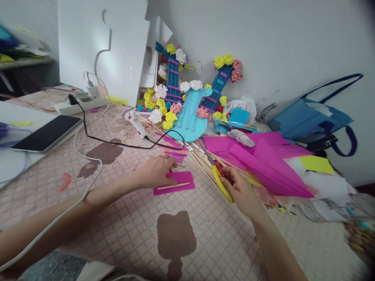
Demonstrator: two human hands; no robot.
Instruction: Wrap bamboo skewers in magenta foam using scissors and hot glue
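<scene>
On the table, a small magenta paper piece point(180, 190) lies with a thin wooden stick point(182, 184) across it. My left hand point(156, 171) rests at the paper's left end, thumb near the stick and fingers apart, pointing at more magenta strips point(176, 153). A small red spot shows between those fingers, too small to name. My right hand point(239, 186) grips scissors by their yellow handle point(222, 185), with the blades point(209, 156) pointing away. Beneath the scissors lie several thin wooden sticks point(202, 162).
A white glue gun point(136, 125) with a black cord lies beyond my left hand. A white cable point(89, 186) crosses my left forearm. Decorated blue cardboard pieces point(191, 116) with paper flowers stand against the wall. Magenta sheets point(267, 164), a blue bag point(309, 121) and a phone point(47, 133) lie around.
</scene>
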